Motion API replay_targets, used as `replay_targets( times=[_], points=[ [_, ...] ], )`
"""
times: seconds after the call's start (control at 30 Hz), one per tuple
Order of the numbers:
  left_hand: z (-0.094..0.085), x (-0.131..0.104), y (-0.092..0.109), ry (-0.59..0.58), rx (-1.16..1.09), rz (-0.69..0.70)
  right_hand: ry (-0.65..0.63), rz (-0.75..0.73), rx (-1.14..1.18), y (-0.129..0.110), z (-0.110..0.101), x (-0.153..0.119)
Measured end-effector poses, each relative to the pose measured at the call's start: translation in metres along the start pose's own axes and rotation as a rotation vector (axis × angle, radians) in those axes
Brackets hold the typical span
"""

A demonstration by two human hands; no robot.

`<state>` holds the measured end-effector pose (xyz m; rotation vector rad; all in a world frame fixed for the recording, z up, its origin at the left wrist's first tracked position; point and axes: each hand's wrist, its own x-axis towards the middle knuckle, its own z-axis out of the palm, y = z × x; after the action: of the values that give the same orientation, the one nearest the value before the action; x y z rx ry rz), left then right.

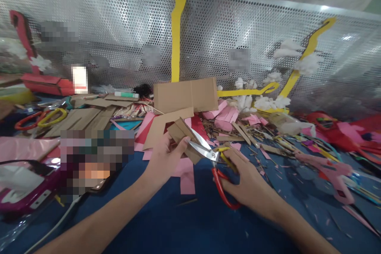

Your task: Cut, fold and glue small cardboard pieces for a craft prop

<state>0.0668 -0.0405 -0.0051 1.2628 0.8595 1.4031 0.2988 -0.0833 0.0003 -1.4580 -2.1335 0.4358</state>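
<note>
No legible text, label, brand, number or sign anywhere in view.

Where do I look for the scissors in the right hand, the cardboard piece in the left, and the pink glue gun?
Scissors (213, 155), head view: on the pivot.
Cardboard piece (177, 130), head view: on its upper face.
Pink glue gun (331, 168), head view: on its body.

Cardboard piece (179, 131): in left hand (163, 156)
Scissors (213, 156): in right hand (245, 174)
Glue gun (330, 170): right of right hand
Panel (208, 35): behind both hands
</note>
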Motion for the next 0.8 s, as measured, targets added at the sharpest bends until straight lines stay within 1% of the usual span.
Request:
replay_targets(
  times=[0.07,0.2,0.3,0.43,0.6,0.73,0.8],
  points=[
    [-0.001,0.001,0.001,-0.004,-0.01,-0.004,-0.022,-0.007,0.005,0.001,-0.001,0.0],
    [-0.003,0.003,0.004,-0.029,-0.043,-0.012,-0.097,0.059,-0.02,0.004,-0.003,0.0],
    [-0.004,0.003,0.006,-0.041,-0.047,-0.024,-0.113,0.048,-0.016,0.004,-0.003,0.0],
    [-0.003,0.002,0.01,-0.034,-0.031,-0.034,-0.103,0.056,-0.002,0.005,-0.002,0.0],
    [-0.002,0.001,0.012,-0.021,-0.036,-0.04,-0.066,0.03,0.031,0.006,0.0,0.0],
    [-0.003,0.003,0.012,-0.028,-0.039,-0.068,-0.077,0.065,0.018,0.006,0.002,0.001],
    [-0.004,0.004,0.011,-0.048,-0.041,-0.063,-0.06,0.075,0.025,0.007,0.005,0.002]
  ],
)
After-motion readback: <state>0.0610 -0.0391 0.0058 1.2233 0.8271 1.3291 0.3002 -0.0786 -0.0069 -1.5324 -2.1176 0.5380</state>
